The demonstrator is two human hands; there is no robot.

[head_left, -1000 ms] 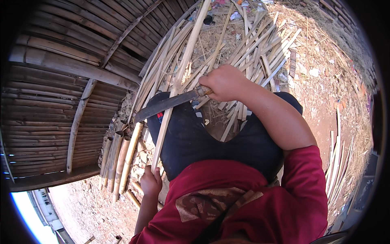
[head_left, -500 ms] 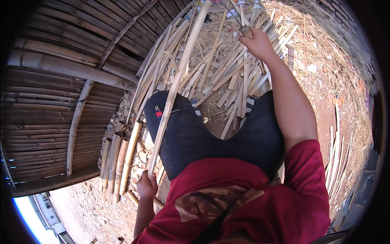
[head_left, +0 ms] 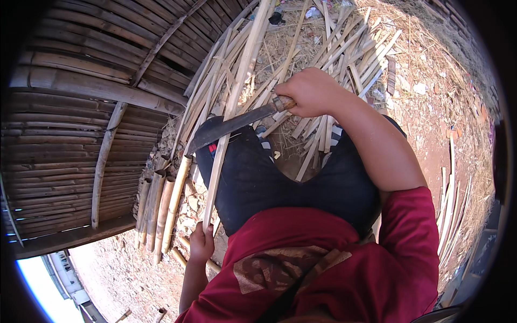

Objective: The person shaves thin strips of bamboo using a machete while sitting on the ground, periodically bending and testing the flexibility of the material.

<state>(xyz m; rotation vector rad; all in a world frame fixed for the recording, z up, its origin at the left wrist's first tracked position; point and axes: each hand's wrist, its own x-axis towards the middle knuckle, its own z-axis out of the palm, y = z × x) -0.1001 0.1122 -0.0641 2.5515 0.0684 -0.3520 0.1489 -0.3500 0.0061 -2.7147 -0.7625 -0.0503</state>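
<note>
My right hand (head_left: pixel 309 92) is wrapped round the wooden handle of a machete (head_left: pixel 237 124). Its dark, broad blade points left and lies across a long pale bamboo strip (head_left: pixel 235 96), over my left thigh. The lower end of that strip is gripped in my left hand (head_left: pixel 202 240), beside my left hip. From there the strip slants up past my left knee toward the far side. Part of it is hidden under the blade.
Split bamboo strips (head_left: pixel 344 56) lie heaped on the straw-strewn ground ahead. Several bamboo poles (head_left: pixel 161 210) stand left of my legs, next to a bamboo-slat wall (head_left: pixel 59 145). More thin strips (head_left: pixel 448 204) lie at the right.
My right hand has come back toward my body and left, bringing the machete blade across the strip above my left thigh. My left hand keeps its grip on the strip, barely shifting.
</note>
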